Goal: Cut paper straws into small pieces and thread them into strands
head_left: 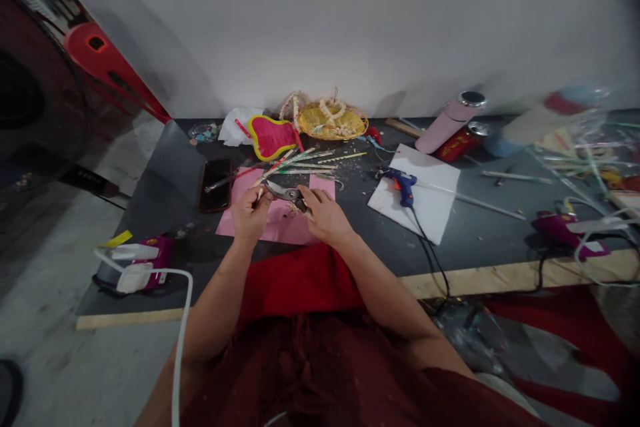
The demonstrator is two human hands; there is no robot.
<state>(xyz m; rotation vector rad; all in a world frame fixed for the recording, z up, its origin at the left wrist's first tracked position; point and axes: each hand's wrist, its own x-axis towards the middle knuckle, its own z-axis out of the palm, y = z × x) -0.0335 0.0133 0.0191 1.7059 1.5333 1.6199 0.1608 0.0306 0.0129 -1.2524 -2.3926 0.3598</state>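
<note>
In my right hand is a pair of pruning shears, its fingers wrapped round the handles and the curved blades pointing left. My left hand is closed in a pinch on a thin pale stick, close to the tips of the blades. Whether the blades touch the stick I cannot tell. Both hands are over a sheet of pink paper on the dark table. Just beyond them lies a loose bunch of thin, patterned sticks among small pale scraps.
A phone lies left. Behind are a pink, yellow-edged tray and a yellow basket. Rightward, a blue glue gun rests on a white board, near a pink flask and red can. Purple power strips carry cords.
</note>
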